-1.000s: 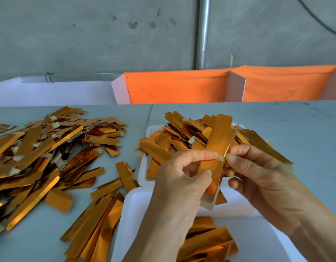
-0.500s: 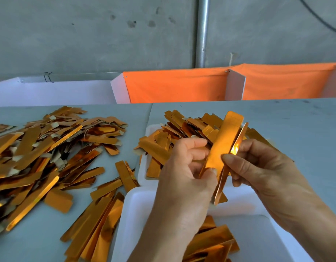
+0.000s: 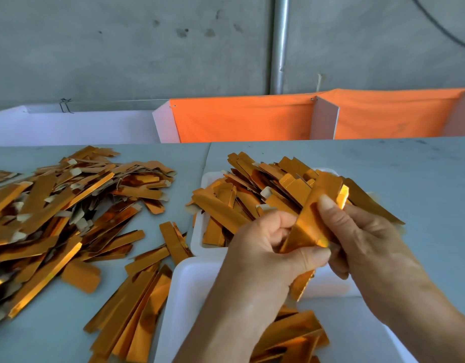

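Gold foil card strip [image 3: 308, 226] held tilted above gap between two white foam trays, near tray [image 3: 189, 284] and far tray [image 3: 197, 231]. Bare table [image 3: 422, 184] to right gives free room; left side crowded by loose strip pile [image 3: 56, 213]. Left hand [image 3: 265, 252] curled, thumb pressing strip's lower part. Right hand [image 3: 357, 237] pinches its upper part, thumb on front face.

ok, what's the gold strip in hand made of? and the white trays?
Gold strip: seemingly thin card faced with mirror-gold foil; it glints sharply and bends along creases, and strips in the left pile show pale bare tabs. Near tray and far tray: matte white, thick rounded rims, likely foam or moulded plastic; which one, the view leaves open.
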Demonstrator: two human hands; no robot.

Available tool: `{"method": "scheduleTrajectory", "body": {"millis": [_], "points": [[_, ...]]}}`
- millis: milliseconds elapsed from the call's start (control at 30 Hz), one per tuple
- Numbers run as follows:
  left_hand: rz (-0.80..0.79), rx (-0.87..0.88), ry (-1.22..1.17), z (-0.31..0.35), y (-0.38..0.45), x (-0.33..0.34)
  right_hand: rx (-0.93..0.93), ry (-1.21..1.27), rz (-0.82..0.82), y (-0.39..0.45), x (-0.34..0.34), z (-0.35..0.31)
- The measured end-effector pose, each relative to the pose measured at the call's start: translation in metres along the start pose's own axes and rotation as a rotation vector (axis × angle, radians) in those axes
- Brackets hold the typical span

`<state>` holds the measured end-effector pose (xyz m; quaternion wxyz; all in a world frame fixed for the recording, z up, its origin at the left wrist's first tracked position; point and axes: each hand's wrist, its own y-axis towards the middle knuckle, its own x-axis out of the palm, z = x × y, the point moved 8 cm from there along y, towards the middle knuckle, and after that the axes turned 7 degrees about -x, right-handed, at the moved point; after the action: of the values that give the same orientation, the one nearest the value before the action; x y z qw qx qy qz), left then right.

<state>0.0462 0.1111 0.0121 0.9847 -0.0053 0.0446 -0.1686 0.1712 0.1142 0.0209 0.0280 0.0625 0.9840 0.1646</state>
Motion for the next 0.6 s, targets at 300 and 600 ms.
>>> {"method": "scheduleTrajectory", "body": {"millis": [300,600], "points": [[-0.116,-0.093,-0.037,-0.002,-0.004,0.006,0.138,0.281,0.032,0.008,-0.012,0.016],[0.161,-0.081,0.152,-0.005,0.003,-0.015,-0.064,0.056,0.125,0.012,-0.031,0.004]]}}
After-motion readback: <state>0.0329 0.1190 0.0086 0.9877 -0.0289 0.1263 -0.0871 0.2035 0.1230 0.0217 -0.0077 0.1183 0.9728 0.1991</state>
